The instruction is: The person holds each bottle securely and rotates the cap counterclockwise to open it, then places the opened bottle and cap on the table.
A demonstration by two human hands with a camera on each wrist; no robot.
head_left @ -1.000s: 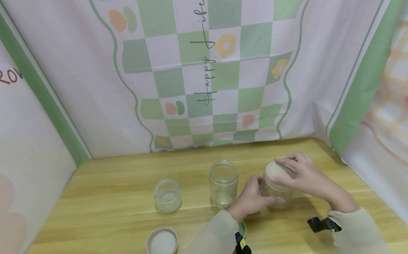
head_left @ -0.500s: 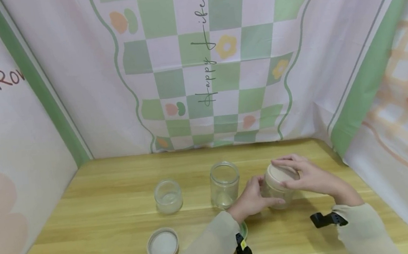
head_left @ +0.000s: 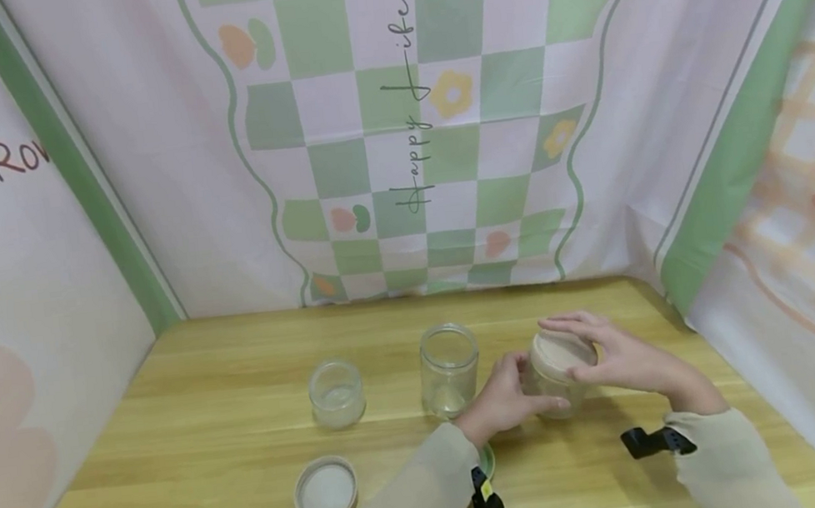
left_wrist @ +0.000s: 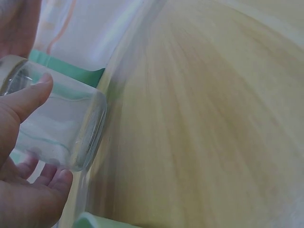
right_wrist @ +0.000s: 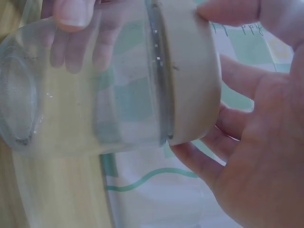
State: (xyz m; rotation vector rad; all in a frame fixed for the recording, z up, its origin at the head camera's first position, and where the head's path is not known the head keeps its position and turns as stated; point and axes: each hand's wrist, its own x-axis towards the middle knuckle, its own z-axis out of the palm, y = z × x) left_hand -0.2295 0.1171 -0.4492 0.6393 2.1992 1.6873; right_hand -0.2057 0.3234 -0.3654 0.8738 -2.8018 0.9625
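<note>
On the right of the table, in the head view, both hands are on a clear glass jar [right_wrist: 128,99] with a beige lid [head_left: 560,350]. My left hand [head_left: 502,396] grips the glass body, thumb on the near side and fingers round the far side. The left wrist view shows that thumb against the glass [left_wrist: 61,114]. From above, my right hand [head_left: 623,357] holds the lid by its edge, fingers and thumb spread round it. In the right wrist view the lid sits over the jar's mouth, with a thin dark line between lid and glass.
A tall lidless glass jar [head_left: 450,379] stands just left of the hands, and a short one [head_left: 336,396] farther left. In front lies a beige lid [head_left: 325,494], inside facing up. A green round edge [head_left: 487,460] shows beside the left sleeve. Curtains [head_left: 208,226] border the table.
My right hand has shifted slightly right and turned round the lid, with its thumb farther right along the edge. The left hand keeps its grip on the jar.
</note>
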